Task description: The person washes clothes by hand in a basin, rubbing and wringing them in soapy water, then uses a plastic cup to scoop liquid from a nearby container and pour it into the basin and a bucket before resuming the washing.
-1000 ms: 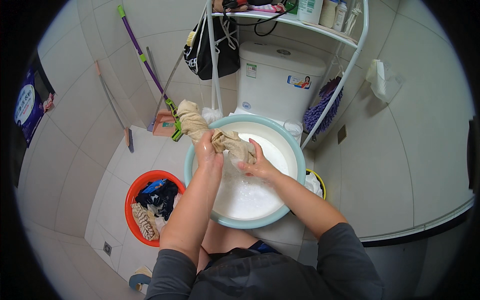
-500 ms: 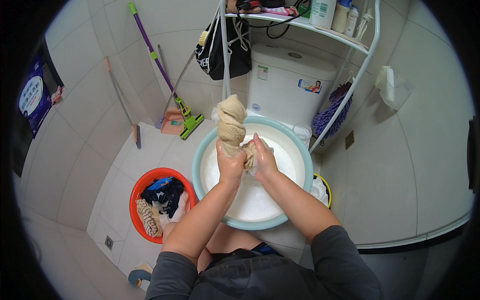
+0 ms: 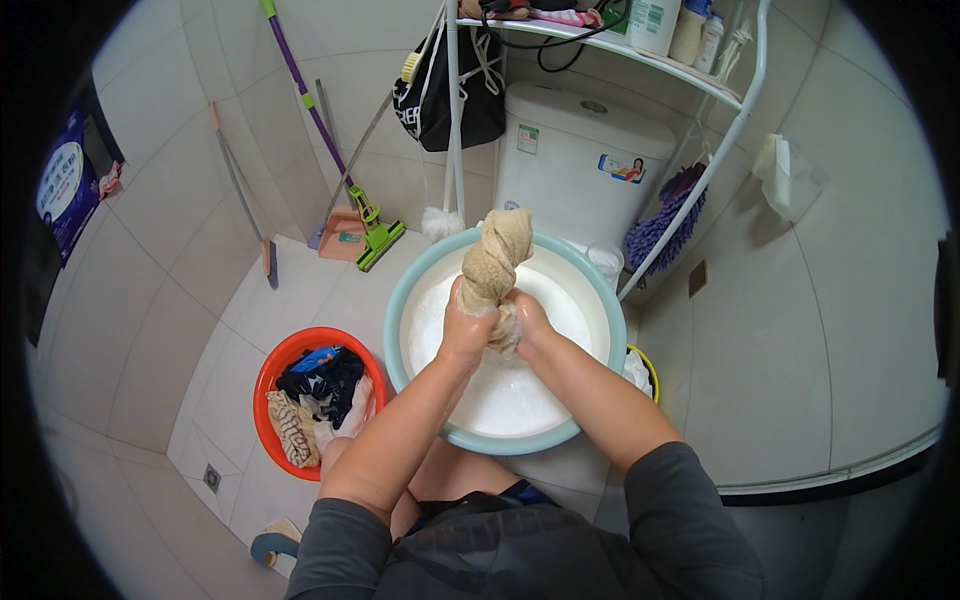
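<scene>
A wet beige cloth, twisted into a thick roll, rises from between my hands over a large pale-blue-rimmed basin. My left hand is closed round its lower left side. On the other side my right hand grips the bunched lower end, with the fingers partly hidden by the cloth. White suds cover the water below. Both hands look wet and hold the cloth above the suds.
Left of the basin stands a red tub of clothes. Behind are a toilet tank and a white rack. A green-and-purple mop and a broom lean at the wall. A yellow-rimmed container sits right.
The twisted cloth's top has swung right and slightly down. My right hand has shifted lower and its fingers have closed in more on the cloth's lower end.
</scene>
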The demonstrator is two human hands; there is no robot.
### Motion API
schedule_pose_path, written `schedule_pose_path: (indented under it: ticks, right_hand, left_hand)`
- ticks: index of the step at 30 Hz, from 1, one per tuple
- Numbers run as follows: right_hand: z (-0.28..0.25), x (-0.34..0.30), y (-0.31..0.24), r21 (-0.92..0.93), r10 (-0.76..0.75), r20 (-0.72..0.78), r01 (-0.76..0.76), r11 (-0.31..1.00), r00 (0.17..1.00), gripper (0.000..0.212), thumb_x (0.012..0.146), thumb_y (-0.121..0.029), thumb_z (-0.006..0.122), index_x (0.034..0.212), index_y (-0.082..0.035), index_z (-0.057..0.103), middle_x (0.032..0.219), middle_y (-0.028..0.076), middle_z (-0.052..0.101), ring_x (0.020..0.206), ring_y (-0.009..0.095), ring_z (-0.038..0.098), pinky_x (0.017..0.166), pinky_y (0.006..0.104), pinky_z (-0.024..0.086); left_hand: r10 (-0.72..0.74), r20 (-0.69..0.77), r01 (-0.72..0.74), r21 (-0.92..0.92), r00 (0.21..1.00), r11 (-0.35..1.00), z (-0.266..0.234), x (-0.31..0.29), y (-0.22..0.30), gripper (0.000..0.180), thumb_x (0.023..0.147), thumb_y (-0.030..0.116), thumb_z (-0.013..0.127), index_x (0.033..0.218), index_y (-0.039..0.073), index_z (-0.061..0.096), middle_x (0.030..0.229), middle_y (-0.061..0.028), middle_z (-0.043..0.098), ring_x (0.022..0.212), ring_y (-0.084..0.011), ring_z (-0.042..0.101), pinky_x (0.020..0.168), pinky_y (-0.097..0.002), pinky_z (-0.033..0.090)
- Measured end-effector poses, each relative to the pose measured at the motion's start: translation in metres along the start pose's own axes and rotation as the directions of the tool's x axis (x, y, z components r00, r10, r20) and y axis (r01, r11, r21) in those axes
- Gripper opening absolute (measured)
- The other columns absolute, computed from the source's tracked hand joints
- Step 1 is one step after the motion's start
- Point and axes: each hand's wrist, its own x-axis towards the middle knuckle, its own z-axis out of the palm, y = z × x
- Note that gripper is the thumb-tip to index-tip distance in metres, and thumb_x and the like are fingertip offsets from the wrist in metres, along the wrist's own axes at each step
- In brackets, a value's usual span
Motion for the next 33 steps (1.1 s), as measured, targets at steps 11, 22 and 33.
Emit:
schedule_pose_path:
  ticks: [11, 22, 33]
  right_hand:
    - [-0.014, -0.035, -0.016, -0.845, -0.529, 0.335, 0.497, 0.198, 0.780, 0.086, 0.071, -0.028, 0.072, 0.136, -0.009, 0.020, 0.137, 0.017, 0.023, 0.124, 0.034, 0.031, 0.098, 0.0421, 0.036]
    - [0.004, -0.029, -0.028, -0.844, -0.520, 0.521, 0.498, -0.198, 0.676, 0.065, 0.069, -0.005, 0.062, 0.129, -0.017, 0.040, 0.116, 0.013, 0.050, 0.097, 0.032, 0.055, 0.080, 0.0382, 0.046]
    - [-0.001, -0.024, -0.032, -0.908, -0.129, 0.412, 0.418, 0.020, 0.902, 0.032, 0.068, -0.019, 0.063, 0.097, -0.005, 0.060, 0.088, 0.014, 0.064, 0.083, 0.028, 0.061, 0.074, 0.0358, 0.047]
  left_hand:
    - [-0.207, -0.257, 0.070, -0.458, 0.944, 0.886, -0.030, 0.032, -0.003, 0.027, 0.076, 0.003, 0.053, 0.102, -0.002, 0.048, 0.089, -0.0090, 0.057, 0.083, -0.0215, 0.059, 0.074, -0.0333, 0.049]
    - [-0.220, -0.106, 0.139, -0.502, 0.970, 0.854, -0.017, 0.019, 0.011, 0.026, 0.076, 0.000, 0.054, 0.101, -0.001, 0.050, 0.091, -0.0079, 0.056, 0.085, -0.0205, 0.058, 0.077, -0.0337, 0.048]
    - [-0.224, 0.145, 0.258, -0.290, 0.964, 0.922, -0.019, 0.016, 0.018, 0.048, 0.071, -0.006, 0.051, 0.117, 0.005, 0.044, 0.104, -0.0066, 0.053, 0.095, -0.0207, 0.055, 0.081, -0.0340, 0.047]
